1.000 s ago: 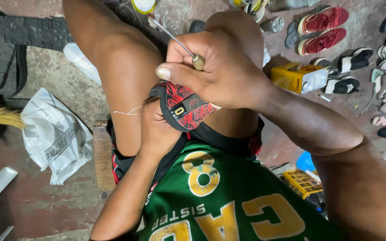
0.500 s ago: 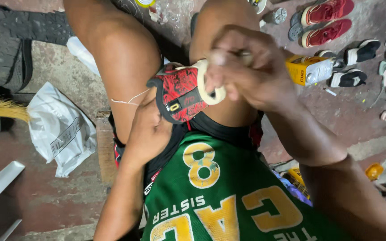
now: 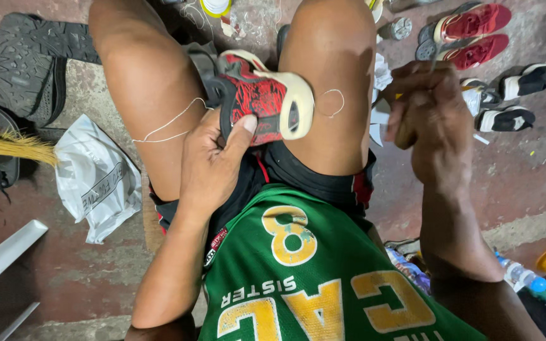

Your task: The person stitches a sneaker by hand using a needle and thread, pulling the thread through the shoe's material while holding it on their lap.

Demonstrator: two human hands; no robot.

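1. Two knees hem in the shoe (image 3: 257, 98), which is wedged between the thighs; bare floor (image 3: 507, 183) lies open to the right.
2. Much of the tool (image 3: 404, 136) is hidden in the right hand (image 3: 437, 123); its metal tip blurs against the sandals (image 3: 475, 31).
3. Left hand (image 3: 213, 167) clamps the shoe, thumb on its red side; right fingers are closed on the tool. White thread (image 3: 169, 123) trails over the left thigh.
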